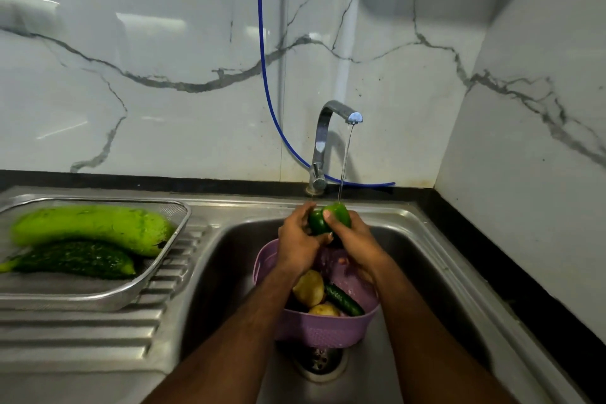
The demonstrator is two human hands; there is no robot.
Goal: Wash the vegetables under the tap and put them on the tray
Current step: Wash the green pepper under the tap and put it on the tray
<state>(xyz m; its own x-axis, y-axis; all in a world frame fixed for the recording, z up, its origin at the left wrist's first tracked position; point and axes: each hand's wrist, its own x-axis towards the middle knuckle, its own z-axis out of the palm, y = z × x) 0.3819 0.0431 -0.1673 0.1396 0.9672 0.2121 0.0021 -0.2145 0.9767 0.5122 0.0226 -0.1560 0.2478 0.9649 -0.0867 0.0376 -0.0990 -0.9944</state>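
Holding a green capsicum (329, 219) at centre frame, just below the tap (323, 141), I have both hands wrapped round it: my left hand (300, 241) curls over its left flank, my right hand (352, 236) cups the right side with the thumb pressed on top. The thin water stream (344, 161) lands on its upper right shoulder.

I judge the capsicum light, hollow and fairly stiff, but its waxy skin will be slippery when wet, so a broad cupped hold round the body seems safer than a fingertip pinch.

Below my hands, the purple basket (328, 328) sits in the sink (426, 259) and holds two potatoes (310, 287) and a small cucumber (344, 300), not yet washed by my reckoning.

At left of frame, the steel mesh tray (157, 269) rests on the draining board and carries a pale bottle gourd (91, 228) with a dark bitter gourd (75, 259) lying against it.
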